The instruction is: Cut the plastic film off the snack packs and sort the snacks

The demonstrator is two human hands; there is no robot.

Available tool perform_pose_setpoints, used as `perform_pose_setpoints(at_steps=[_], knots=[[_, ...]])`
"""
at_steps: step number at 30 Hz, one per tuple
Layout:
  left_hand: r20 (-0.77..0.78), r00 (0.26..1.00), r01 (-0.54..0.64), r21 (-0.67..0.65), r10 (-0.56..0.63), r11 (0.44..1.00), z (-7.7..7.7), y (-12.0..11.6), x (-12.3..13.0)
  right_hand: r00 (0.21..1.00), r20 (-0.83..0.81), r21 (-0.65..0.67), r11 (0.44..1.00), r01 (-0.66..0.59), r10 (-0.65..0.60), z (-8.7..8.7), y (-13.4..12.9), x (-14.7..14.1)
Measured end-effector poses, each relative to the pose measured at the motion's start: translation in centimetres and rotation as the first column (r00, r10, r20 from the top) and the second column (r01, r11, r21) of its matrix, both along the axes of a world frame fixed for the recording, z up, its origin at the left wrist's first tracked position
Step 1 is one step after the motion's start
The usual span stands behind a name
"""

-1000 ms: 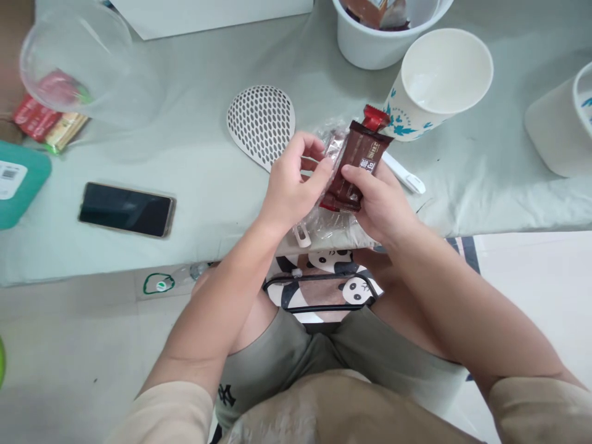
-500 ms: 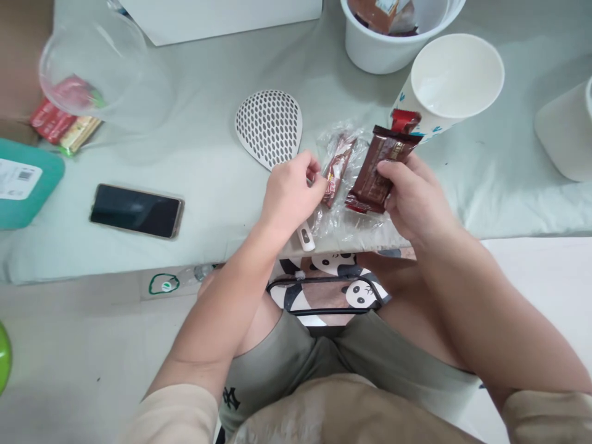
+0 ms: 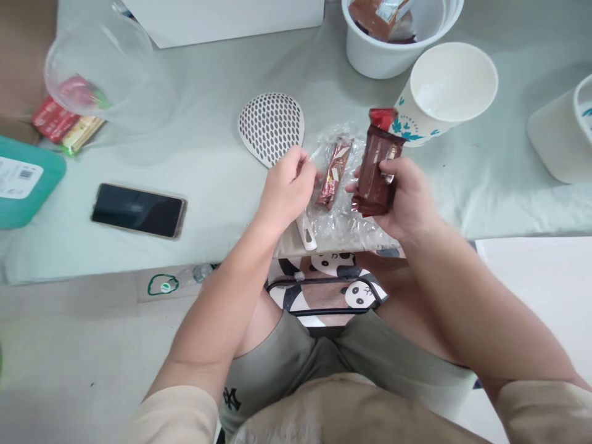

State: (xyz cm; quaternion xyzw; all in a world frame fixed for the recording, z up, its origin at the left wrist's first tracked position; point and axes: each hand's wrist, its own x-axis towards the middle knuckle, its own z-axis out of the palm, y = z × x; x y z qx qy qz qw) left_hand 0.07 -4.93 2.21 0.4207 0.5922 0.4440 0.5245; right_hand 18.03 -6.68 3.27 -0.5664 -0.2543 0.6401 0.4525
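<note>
My right hand [image 3: 407, 197] is closed round dark brown wrapped bars [image 3: 377, 166], with a red wrapper end sticking out at the top. Another brown and red wrapped bar [image 3: 335, 172] lies on crumpled clear plastic [image 3: 342, 225] between my hands. Over the handle of a white slotted ladle [image 3: 272, 126] is my left hand [image 3: 289, 185], its fingers curled close to the plastic's left edge. What those fingers hold, if anything, is hidden.
A white paper cup [image 3: 451, 86] and a white tub [image 3: 377, 58] with packets stand behind my right hand. Another white cup [image 3: 562, 132] is at far right. Leftward are a phone [image 3: 139, 209], a clear container [image 3: 106, 68], wrapped snacks [image 3: 55, 117] and a teal box [image 3: 50, 176].
My right hand has moved slightly left with the bars, which are now more upright. My left hand has shifted a little left, and more of the bar on the plastic shows.
</note>
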Motion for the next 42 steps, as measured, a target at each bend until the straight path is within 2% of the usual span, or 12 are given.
perform_pose_setpoints(at_steps=[3, 12, 17, 21, 26, 29, 32, 35, 38, 42], knots=[[0.043, 0.995, 0.087, -0.021, -0.086, 0.996, 0.2, 0.1, 0.1, 0.997, -0.029, -0.029, 0.997, -0.077, 0.077, 0.5, -0.3, -0.8], [0.292, 0.955, 0.084, -0.106, -0.049, 0.991, 1.7, -0.1, 0.2, 0.986, -0.053, -0.012, 0.987, -0.161, 0.16, 0.9, -0.5, -1.0], [0.344, 0.938, 0.1, -0.139, -0.047, 0.985, 2.1, 0.0, 0.5, 0.977, -0.037, -0.003, 0.978, -0.21, 0.21, 1.1, -0.7, -1.0], [0.344, 0.938, 0.076, -0.109, -0.034, 0.991, 1.8, 0.3, 0.3, 0.988, -0.048, -0.02, 0.989, -0.145, 0.144, 1.0, -0.6, -0.7], [0.275, 0.951, -0.122, -0.076, 0.139, 0.99, 1.4, 0.7, -0.3, 0.995, -0.045, -0.028, 0.995, -0.092, 0.091, 0.9, -0.4, -0.1], [0.284, 0.938, -0.182, -0.082, 0.198, 0.98, 1.4, 0.8, -0.5, 0.995, -0.052, 0.012, 0.997, -0.079, 0.08, 1.0, -0.4, 0.1], [0.303, 0.93, -0.191, -0.086, 0.208, 0.978, 1.3, 0.9, -0.6, 0.998, -0.041, 0.074, 0.996, -0.049, 0.052, 1.2, -0.5, 0.3], [0.325, 0.927, -0.168, -0.088, 0.188, 0.982, 1.2, 0.9, -0.7, 0.998, 0.065, 0.142, 0.99, -0.002, -0.008, 1.7, -0.8, 0.7], [0.336, 0.929, -0.138, -0.072, 0.155, 0.988, 1.2, 0.9, -0.8, 0.981, 0.172, 0.202, 0.978, 0.05, -0.085, 2.8, -1.5, 1.0], [0.323, 0.937, -0.128, -0.049, 0.137, 0.991, 1.4, 0.9, -1.2, 0.968, 0.181, 0.244, 0.961, 0.128, -0.175, 4.7, -2.0, 1.8]])
